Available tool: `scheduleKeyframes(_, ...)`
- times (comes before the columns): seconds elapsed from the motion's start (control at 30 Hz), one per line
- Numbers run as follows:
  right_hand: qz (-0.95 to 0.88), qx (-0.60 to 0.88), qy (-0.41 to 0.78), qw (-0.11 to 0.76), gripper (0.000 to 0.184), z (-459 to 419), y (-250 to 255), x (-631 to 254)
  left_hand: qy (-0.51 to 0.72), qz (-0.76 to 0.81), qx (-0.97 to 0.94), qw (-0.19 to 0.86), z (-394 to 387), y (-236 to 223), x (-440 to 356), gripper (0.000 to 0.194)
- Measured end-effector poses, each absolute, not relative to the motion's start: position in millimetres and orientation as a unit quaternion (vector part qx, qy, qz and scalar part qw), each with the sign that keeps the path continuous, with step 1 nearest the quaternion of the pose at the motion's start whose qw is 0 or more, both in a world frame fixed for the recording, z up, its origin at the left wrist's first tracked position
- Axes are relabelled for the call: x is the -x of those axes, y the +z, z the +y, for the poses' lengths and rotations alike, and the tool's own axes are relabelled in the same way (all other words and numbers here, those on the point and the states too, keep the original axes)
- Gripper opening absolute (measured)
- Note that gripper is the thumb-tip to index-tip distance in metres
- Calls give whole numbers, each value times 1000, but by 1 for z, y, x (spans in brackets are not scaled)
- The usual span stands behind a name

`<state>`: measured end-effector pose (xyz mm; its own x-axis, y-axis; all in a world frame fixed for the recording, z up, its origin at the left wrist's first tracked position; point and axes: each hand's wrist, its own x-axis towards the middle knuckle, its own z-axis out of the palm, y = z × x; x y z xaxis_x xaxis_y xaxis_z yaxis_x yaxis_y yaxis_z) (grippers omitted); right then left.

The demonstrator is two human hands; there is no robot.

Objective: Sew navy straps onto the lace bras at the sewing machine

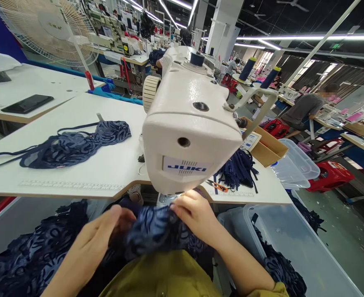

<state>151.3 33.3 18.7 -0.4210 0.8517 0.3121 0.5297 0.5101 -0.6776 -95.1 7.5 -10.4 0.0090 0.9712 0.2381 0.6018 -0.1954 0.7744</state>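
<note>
A navy patterned bra [152, 229] is stretched between my two hands, just in front of the white JUKI sewing machine [182, 128] and partly blurred. My left hand [107, 227] grips its left part, with the fingertips hidden in the dark fabric. At the other end, close under the machine head, my right hand [197, 212] pinches the upper edge between thumb and fingers. The needle area is mostly hidden behind the machine head. Another navy bra [76, 142] with long straps lies on the table to the left of the machine.
Bins flank me: a left bin [97, 208] and a right bin [299, 227], both with navy pieces. Right of the machine lie navy straps [239, 169], orange snips [217, 186] and a cardboard box [268, 144]. A phone [27, 104] and a fan [55, 31] are at left.
</note>
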Motion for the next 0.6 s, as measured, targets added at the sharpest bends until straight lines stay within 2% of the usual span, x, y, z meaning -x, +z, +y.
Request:
scheduleKeyframes(0.1,-761,480,243,363,21,38,5,-144,397,611,-682,65,17,-14,92,25)
scheduleKeyframes(0.17,-742,490,254,381,21,37,1,-141,422,528,-734,-55,13,-16,76,26)
scheduleKeyframes(0.2,-732,492,262,392,20,36,-1,-140,420,460,-778,-84,9,-18,65,30)
scheduleKeyframes(0.27,-708,495,286,415,17,35,-3,-138,383,363,-844,-92,0,-24,43,37)
scheduleKeyframes(0.43,-667,497,323,452,15,36,-8,-135,317,374,-858,-155,-9,-39,20,43)
scheduleKeyframes(0.6,-708,462,290,448,20,37,-10,-136,330,379,-852,-147,-2,-40,31,55)
